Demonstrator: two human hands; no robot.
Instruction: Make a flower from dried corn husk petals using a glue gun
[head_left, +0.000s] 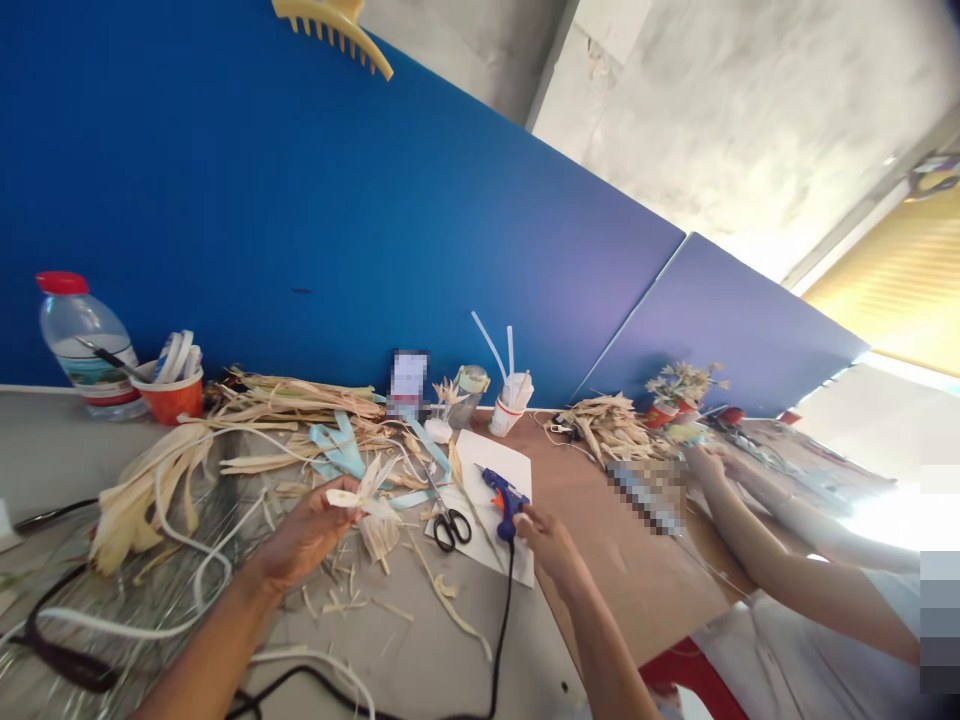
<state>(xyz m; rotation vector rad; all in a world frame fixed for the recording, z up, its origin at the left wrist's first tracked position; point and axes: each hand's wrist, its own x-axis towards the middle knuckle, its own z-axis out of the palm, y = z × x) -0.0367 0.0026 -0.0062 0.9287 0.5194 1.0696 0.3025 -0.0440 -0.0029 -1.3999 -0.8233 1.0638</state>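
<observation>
In the head view, my left hand [319, 530] pinches a flower of pale dried corn husk [369, 505] with spread petals. My right hand [551, 540] is at the handle of a blue glue gun [504, 498], its fingertips closed on the handle's right side. The gun's nozzle points up and left over white paper [480, 450], and a black cord runs down from the handle. Between my hands, black-handled scissors [452, 528] lie partly on the paper. Loose husk scraps [352, 590] are scattered below the flower.
Husk bundles [300, 395], light blue ribbon [341, 450] and white cord [199, 590] cover the left. At the back stand a bottle [94, 350], a red cup [176, 395] and a cup of glue sticks [510, 410]. To the right, another person's arms [757, 520] reach over the table.
</observation>
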